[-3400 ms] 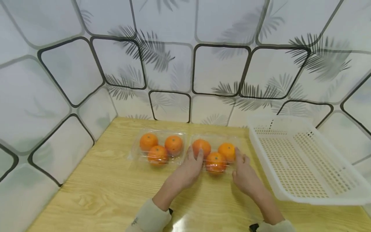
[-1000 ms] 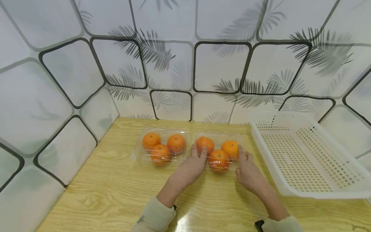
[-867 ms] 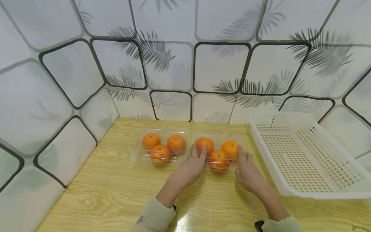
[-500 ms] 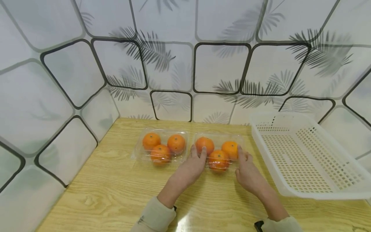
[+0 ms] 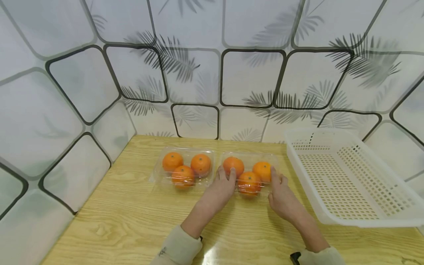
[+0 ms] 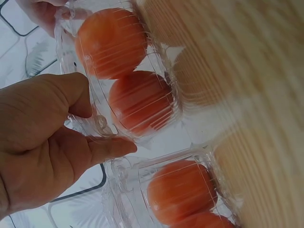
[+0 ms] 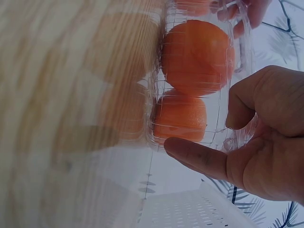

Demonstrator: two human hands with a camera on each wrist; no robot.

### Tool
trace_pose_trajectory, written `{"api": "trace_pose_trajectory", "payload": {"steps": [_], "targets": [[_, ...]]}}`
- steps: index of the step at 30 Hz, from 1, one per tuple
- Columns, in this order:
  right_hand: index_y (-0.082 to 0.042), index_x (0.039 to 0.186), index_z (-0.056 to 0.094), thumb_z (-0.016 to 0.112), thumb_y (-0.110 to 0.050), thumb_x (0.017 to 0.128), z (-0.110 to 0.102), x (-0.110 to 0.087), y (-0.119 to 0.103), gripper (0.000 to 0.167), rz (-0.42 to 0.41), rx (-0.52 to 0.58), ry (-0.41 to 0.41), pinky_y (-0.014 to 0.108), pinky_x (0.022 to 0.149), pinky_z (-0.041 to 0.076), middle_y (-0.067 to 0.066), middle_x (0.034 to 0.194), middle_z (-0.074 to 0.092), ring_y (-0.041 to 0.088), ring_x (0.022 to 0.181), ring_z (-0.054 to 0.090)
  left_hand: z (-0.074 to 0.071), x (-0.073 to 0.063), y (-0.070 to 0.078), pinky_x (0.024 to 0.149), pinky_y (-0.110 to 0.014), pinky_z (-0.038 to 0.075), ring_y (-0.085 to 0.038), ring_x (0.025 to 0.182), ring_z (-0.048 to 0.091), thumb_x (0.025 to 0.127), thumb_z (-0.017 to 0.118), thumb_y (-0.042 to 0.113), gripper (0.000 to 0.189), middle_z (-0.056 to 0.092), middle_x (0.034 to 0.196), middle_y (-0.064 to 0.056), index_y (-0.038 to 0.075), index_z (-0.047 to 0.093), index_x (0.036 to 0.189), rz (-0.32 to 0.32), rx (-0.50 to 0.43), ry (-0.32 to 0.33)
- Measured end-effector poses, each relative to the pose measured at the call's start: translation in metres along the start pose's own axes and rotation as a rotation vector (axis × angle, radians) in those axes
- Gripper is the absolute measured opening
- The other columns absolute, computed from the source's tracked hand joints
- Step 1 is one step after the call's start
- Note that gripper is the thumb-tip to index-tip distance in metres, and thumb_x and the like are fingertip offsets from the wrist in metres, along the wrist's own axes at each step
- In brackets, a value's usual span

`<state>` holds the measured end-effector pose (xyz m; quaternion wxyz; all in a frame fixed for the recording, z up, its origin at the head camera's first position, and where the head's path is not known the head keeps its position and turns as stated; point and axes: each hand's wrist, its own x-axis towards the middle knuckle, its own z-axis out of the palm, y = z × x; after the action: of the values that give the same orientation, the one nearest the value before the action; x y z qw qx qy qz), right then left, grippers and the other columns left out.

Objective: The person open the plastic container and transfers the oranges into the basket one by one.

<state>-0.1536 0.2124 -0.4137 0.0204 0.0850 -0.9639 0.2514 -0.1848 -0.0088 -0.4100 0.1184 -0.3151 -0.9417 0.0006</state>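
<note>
In the head view, a clear plastic clamshell box (image 5: 248, 157) with three mandarins (image 5: 249, 182) sits on the table between both hands. My left hand (image 5: 223, 189) holds its left end, the thumb at the near corner. My right hand (image 5: 283, 197) grips the right end. In the left wrist view, the thumb and a finger of the left hand (image 6: 52, 137) meet the box's corner. In the right wrist view, the right hand (image 7: 266, 133) has its thumb and finger around the other corner. A second clamshell box (image 5: 187, 151) with three mandarins (image 5: 183, 177) stands beside it on the left.
A white perforated plastic basket (image 5: 308, 189) stands to the right of the boxes, close to the right forearm. The wood-grain table (image 5: 132, 206) meets a patterned wall covering (image 5: 195, 73) at the back and left.
The head view has shifted slightly since the earliest frame. Both hands keep their hold on the right-hand box, and the boxes and basket stay in place.
</note>
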Motion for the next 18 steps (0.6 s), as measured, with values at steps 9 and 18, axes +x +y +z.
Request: {"api": "trace_pose_trajectory", "payload": {"steps": [9,18], "targets": [[0.013,0.152,0.001,0.048,0.005,0.089,-0.002,0.000,-0.002,0.079,0.004,-0.010,-0.011,0.045,0.062,0.054,0.058,0.135,0.017,0.039,0.071,0.063,0.009,0.004,0.005,0.079,-0.033,0.058,-0.040,0.102,0.066,0.092,0.063,-0.002,0.043,0.054,0.117,-0.038,-0.002,0.053,0.134,-0.023,0.128,0.189],[0.013,0.152,-0.001,0.047,0.005,0.090,-0.002,0.000,-0.003,0.079,0.016,0.000,-0.021,0.045,0.062,0.054,0.058,0.136,0.014,0.037,0.069,0.062,0.010,0.003,0.006,0.076,-0.035,0.058,-0.038,0.096,0.067,0.092,0.060,-0.003,0.039,0.054,0.117,-0.036,-0.001,0.051,0.131,-0.066,0.087,0.196]]}}
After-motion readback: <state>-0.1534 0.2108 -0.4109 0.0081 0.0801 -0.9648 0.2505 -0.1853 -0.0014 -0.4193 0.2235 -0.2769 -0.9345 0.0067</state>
